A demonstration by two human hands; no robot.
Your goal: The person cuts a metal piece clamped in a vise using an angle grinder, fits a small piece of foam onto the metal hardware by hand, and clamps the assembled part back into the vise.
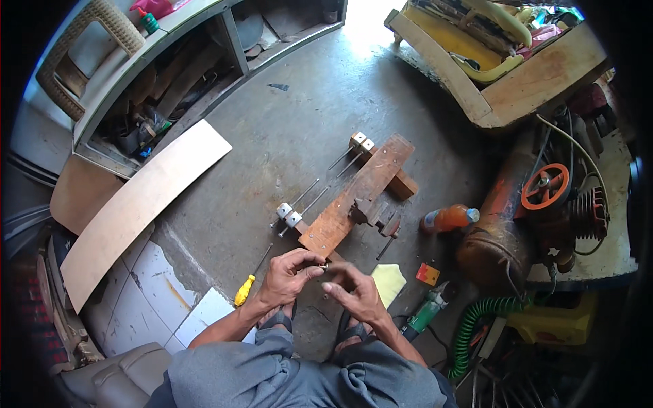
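My left hand [289, 277] is closed in a pinch on a small metal piece [324, 267], too small to name exactly. Close beside it, my right hand [357, 294] has its fingers curved toward the piece, thumb apart from them; they look slightly blurred. Just beyond both hands lies a low wooden bench [357, 197] on cross pieces, its near end at my left fingertips. A small vise [374, 216] is fixed to its right side. Metal blocks [289, 215] with long bolts stick out at its left. A yellow screwdriver [244, 291] lies left of my left hand.
An orange-filled bottle [449, 218] and an air compressor [503, 231] stand at the right. Nearer lie a yellow cloth [388, 282], a green angle grinder [427, 311] and a coiled green hose [469, 326]. A pale curved board [143, 211] lies left, below open shelves [238, 41].
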